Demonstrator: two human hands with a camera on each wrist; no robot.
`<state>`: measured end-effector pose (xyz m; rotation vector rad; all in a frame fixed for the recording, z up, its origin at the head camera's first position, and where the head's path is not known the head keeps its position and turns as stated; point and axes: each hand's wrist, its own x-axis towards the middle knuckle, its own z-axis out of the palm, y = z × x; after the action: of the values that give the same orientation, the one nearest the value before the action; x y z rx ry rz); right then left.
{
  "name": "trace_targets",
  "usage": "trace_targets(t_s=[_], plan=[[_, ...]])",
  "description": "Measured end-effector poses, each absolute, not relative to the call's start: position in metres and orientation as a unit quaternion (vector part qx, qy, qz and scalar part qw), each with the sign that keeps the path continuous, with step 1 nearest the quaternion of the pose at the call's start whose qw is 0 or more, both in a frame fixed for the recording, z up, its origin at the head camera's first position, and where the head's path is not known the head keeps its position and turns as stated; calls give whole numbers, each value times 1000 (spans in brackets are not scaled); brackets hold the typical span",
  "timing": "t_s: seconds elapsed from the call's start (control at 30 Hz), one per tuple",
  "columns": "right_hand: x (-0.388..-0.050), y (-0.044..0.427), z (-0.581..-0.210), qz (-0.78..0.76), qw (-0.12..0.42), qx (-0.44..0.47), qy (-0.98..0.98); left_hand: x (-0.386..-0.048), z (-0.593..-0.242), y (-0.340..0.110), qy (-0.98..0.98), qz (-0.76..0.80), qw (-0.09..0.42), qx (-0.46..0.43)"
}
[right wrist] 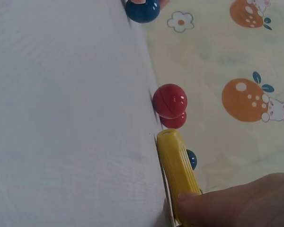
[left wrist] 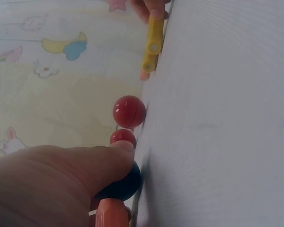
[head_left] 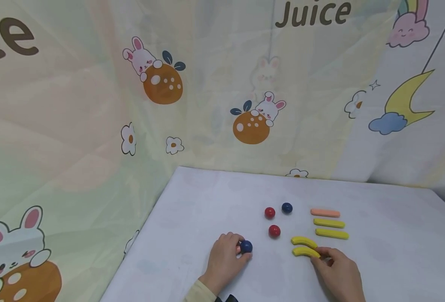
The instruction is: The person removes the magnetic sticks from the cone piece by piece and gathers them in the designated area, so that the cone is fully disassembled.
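Observation:
My left hand (head_left: 226,260) holds a shiny dark blue ball (head_left: 247,246) low over the white table, thumb and fingers around it. In the left wrist view, the faceted end of an orange stick (left wrist: 112,213) shows against that ball (left wrist: 128,187), partly hidden by the hand. My right hand (head_left: 339,270) pinches the right end of the nearer curved yellow stick (head_left: 305,251). Just behind it lies another curved yellow stick (head_left: 303,241), close to the fingertips. Two red balls (head_left: 274,231) (head_left: 270,212) rest between and beyond the hands.
Another dark blue ball (head_left: 287,208) sits beside the farther red one. Two straight yellow sticks (head_left: 332,234) (head_left: 329,222) and a straight orange stick (head_left: 325,213) lie in a row at the right. Printed cloth (head_left: 207,105) hangs behind the white table (head_left: 192,201).

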<state>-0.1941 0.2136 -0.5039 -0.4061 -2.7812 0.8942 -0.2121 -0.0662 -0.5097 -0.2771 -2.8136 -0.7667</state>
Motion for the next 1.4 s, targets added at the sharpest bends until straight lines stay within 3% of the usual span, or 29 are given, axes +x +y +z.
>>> trace_targets(t_s=[0.43,0.7,1.03,1.4], plan=[[-192,214,-502,282,89,-126,-947,-211,-508,-67,-955,-257,103,-104],[-182,190,-492,298,149,-111,-936,-208,-515,-59,-934,-309,63,-171],[-169,130,-499,371,5,26,-928,-199,-521,-48,-890,-367,58,-263],[-170,125,-501,383,14,8,-924,-198,-516,-49,-894,-357,23,-271]])
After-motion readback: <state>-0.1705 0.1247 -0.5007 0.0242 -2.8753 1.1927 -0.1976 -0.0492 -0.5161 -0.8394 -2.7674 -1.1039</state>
